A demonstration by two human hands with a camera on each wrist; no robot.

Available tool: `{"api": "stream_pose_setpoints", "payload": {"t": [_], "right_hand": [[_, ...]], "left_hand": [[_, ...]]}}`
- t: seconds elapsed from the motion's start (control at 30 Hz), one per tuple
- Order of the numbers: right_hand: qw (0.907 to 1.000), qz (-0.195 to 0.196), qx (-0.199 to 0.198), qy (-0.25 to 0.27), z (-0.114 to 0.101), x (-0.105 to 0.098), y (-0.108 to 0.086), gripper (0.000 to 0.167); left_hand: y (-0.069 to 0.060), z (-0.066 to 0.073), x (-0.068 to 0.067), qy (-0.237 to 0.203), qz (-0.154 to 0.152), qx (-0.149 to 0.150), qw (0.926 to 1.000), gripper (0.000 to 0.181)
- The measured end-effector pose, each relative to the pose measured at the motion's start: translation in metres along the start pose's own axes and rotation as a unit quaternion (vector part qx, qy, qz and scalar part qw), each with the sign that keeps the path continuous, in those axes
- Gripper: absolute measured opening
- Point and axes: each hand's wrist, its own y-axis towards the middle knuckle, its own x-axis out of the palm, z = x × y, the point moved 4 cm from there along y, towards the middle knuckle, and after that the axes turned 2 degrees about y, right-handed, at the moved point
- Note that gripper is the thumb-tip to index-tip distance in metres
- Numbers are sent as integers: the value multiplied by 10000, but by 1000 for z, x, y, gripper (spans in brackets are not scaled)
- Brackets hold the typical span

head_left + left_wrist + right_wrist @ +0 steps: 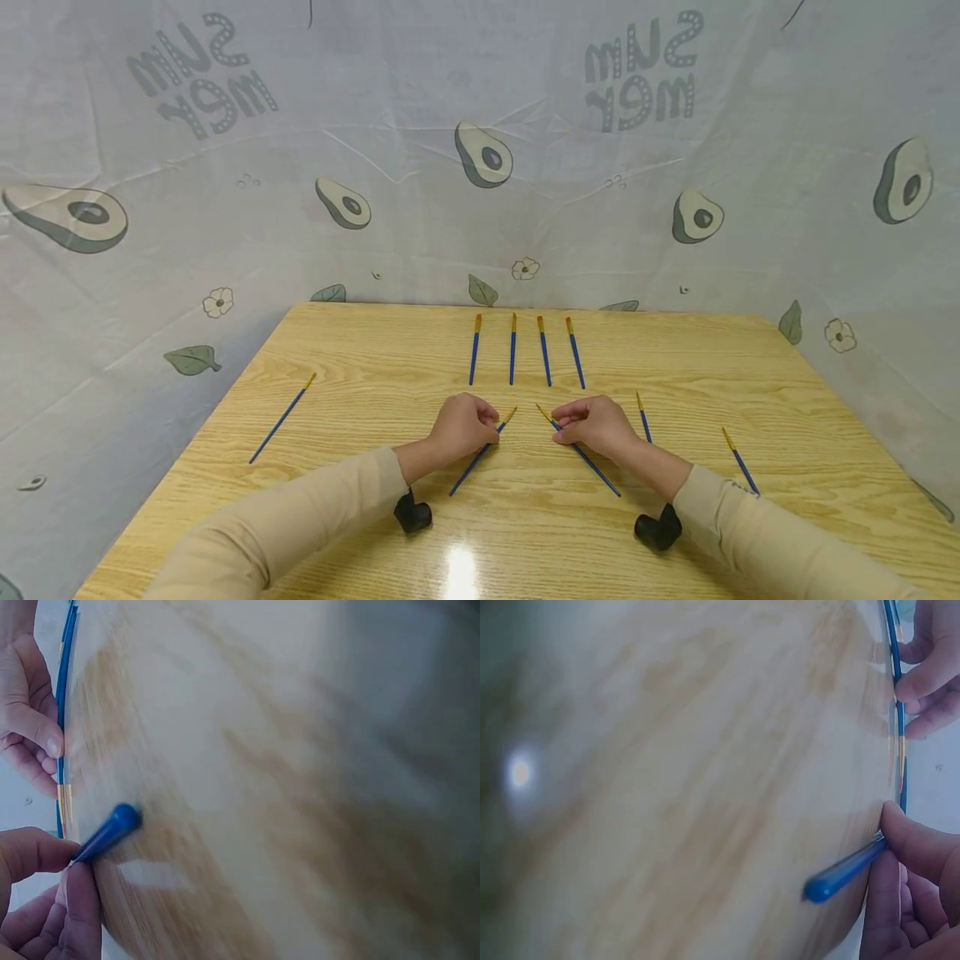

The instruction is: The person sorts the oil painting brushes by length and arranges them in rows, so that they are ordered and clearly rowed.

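Left hand (461, 427) pinches left brush (470, 468) | right hand (600, 427) pinches right brush (597, 471) | both slanted, on the near side of the four-brush row (513, 354); table (525, 517) contact unclear | pinch lightly, straighten both before letting go

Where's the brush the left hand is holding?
In the head view, that brush is in the left hand, left of the other brush in the right hand, below the row of four brushes.
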Motion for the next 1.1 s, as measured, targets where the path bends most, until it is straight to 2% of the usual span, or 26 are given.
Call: {"api": "stream_pose_setpoints", "payload": {"t": [0.1,0.33,0.53,0.77,1.1], "right_hand": [[10000,12,-21,-11,0,0,0,30],[9998,-99,41,-163,0,2,3,28],[9994,-276,192,76,-1,-2,4,26],[9984,-455,205,283,-1,-5,4,29],[9984,-425,310,211,-8,-9,0,28]], "left_hand": [[1,0,0,62,16,-10,10000,15],[1,-7,-2,-543,-203,-714,9958,12],[5,-10,-3,-943,-378,-1005,9897,14],[5,-13,-6,-1231,-482,-1145,9846,19],[0,-9,-15,-2155,-694,-1309,9652,31]]}}
